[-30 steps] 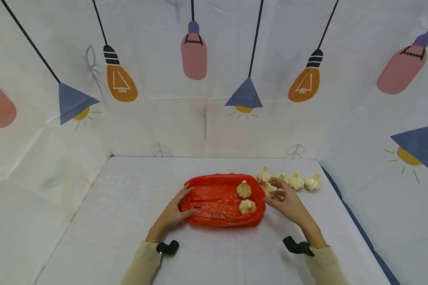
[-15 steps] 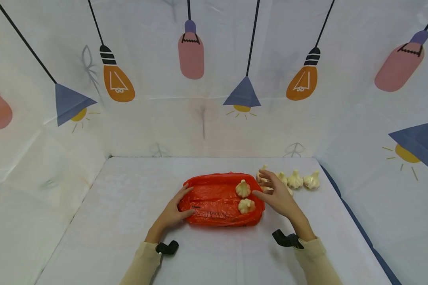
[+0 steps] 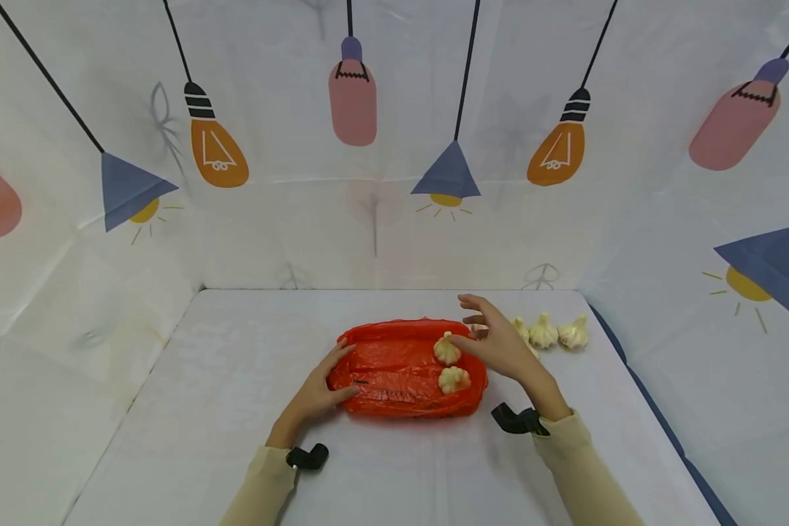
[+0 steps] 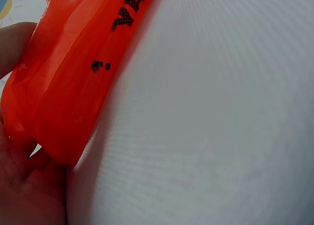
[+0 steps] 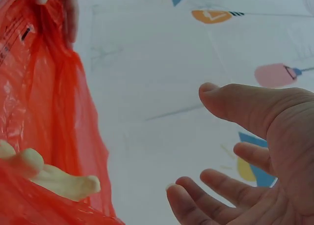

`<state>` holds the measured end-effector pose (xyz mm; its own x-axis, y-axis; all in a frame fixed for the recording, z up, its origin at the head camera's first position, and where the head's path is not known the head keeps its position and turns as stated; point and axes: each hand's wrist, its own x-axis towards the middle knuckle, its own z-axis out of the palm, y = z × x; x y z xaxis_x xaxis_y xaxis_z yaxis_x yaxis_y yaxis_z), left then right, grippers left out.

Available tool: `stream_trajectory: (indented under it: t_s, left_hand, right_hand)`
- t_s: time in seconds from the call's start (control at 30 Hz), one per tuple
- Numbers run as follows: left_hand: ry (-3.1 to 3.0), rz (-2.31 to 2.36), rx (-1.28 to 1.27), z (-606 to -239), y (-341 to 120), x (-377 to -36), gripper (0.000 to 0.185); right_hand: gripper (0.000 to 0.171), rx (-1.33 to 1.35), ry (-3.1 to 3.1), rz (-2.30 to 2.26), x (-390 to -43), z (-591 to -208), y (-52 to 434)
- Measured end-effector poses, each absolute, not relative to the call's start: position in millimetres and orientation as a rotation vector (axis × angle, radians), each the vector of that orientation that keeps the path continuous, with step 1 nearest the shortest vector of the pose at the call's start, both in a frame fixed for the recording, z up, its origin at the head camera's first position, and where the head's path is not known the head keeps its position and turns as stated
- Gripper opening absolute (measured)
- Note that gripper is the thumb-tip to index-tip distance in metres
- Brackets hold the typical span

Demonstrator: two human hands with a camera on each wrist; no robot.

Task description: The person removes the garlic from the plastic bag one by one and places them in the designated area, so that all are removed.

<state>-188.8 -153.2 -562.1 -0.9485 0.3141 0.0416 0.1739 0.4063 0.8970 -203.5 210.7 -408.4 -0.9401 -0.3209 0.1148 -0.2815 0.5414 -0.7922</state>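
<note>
A red plastic bag (image 3: 394, 369), spread into a shallow tray shape with a thick rim, lies mid-table. At its left end my left hand (image 3: 318, 389) grips the rim, thumb on the near side and fingers on the far side; in the left wrist view the bag's black-lettered side (image 4: 68, 97) sits against that hand. Two garlic bulbs are in its right half, a rear one (image 3: 447, 351) and a front one (image 3: 454, 380). My right hand (image 3: 502, 347) hovers over the bag's right rear corner, fingers spread and holding nothing. The right wrist view shows garlic stems (image 5: 64, 181) inside the bag.
Several more garlic bulbs (image 3: 543, 332) lie in a group at the table's back right, partly hidden by my right hand. The white table (image 3: 237, 380) meets a lamp-printed cloth backdrop (image 3: 289, 226) at the back and sides.
My right hand has moved left and away from the loose garlic group to the bag's right rear corner. My left hand, the bag and the two bulbs in it stay put.
</note>
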Motion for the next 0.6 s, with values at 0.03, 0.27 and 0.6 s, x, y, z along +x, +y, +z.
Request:
stream_trajectory:
  t_s: [0.03, 0.27, 0.6]
  left_hand:
    - [2.518, 1.586, 0.434, -561.3, -152.9, -188.3, 0.082]
    - [2.511, 1.586, 0.431, -559.0, -153.7, -185.9, 0.083]
    - [2.510, 1.602, 0.487, -560.9, -153.9, -187.9, 0.083]
  right_hand:
    - [0.075, -0.547, 2.720, -1.359, -206.3, -405.9, 209.4]
    - [0.071, -0.622, 2.699, -1.138, -227.0, -401.0, 201.6]
    - [0.062, -0.674, 2.588, -0.953, -244.7, -418.6, 189.7]
